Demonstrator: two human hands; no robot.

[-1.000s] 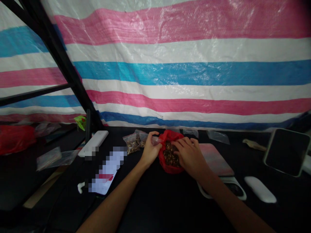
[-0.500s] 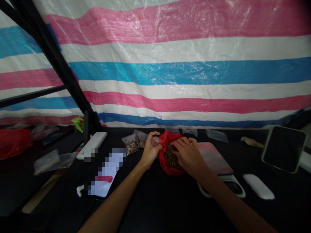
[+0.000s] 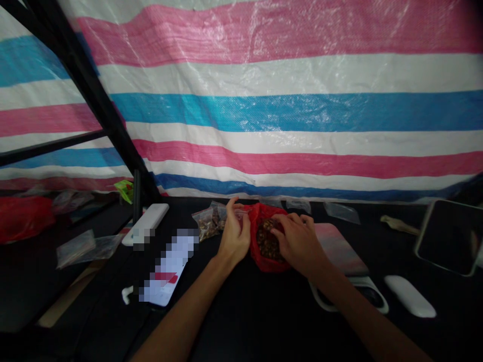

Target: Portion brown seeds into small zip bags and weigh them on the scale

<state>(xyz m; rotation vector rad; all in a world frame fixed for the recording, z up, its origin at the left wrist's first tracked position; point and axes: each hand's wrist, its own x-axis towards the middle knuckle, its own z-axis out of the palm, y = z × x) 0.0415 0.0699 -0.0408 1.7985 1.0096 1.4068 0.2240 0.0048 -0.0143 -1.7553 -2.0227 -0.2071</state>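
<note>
A red plastic bag (image 3: 260, 254) stands with its mouth open on the dark table. Small brown nut-like or seed-like pieces (image 3: 267, 246) fill it; their exact kind is unclear. My right hand (image 3: 300, 241) reaches over the bag's right rim, its thumb and fingers closed on some pieces. At the bag's left side, my left hand (image 3: 234, 236) holds a small clear plastic bag (image 3: 240, 213), mostly hidden by the fingers. Just left of this hand lie filled clear zip bags (image 3: 207, 224) of similar brown pieces.
Left of my arms lie a phone (image 3: 169, 271), a white oblong device (image 3: 146, 224), an earbud (image 3: 127, 294) and clear bags (image 3: 88, 249). To the right are a pink-topped item (image 3: 339, 249), a white mouse-like object (image 3: 410, 296) and a dark-screened device (image 3: 451, 236). Behind hangs striped sheeting (image 3: 283, 110).
My left hand has turned more upright beside the red bag. My right fingers have lifted slightly, with brown pieces showing at their tips. The view has shifted a little.
</note>
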